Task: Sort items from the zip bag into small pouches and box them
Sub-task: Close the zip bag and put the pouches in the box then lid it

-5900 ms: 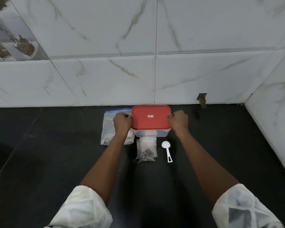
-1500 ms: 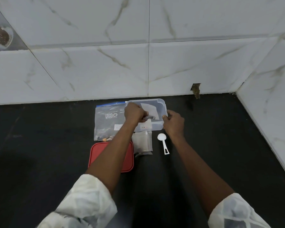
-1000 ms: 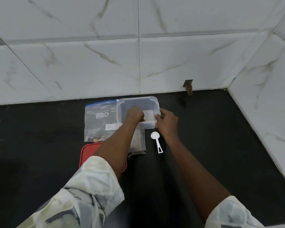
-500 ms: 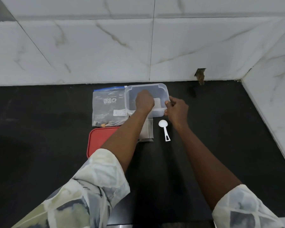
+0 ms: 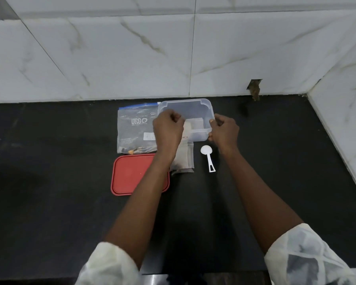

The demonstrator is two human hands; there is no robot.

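The clear plastic box [image 5: 193,105] stands open at the back of the black counter [image 5: 60,161]. My right hand [image 5: 224,132] grips its near right corner, thumb on the rim. My left hand [image 5: 168,128] hovers over the box's near left corner with fingers curled, pinching the edge of a pale small pouch [image 5: 194,123] that lies inside the box. The zip bag [image 5: 136,128], printed URGO, lies flat to the left of the box with small items at its bottom. Clear small pouches [image 5: 184,159] lie in front of the box, partly under my left wrist.
The red lid [image 5: 132,175] lies flat near the zip bag, partly under my left forearm. A white scoop [image 5: 208,157] lies right of the pouches. Marble tile walls close off the back and right, with a small hole [image 5: 255,89] at the back wall's base.
The lid came off the box and now lies on the counter at the left. In the last half second my left hand drew back from inside the box to its near left corner.
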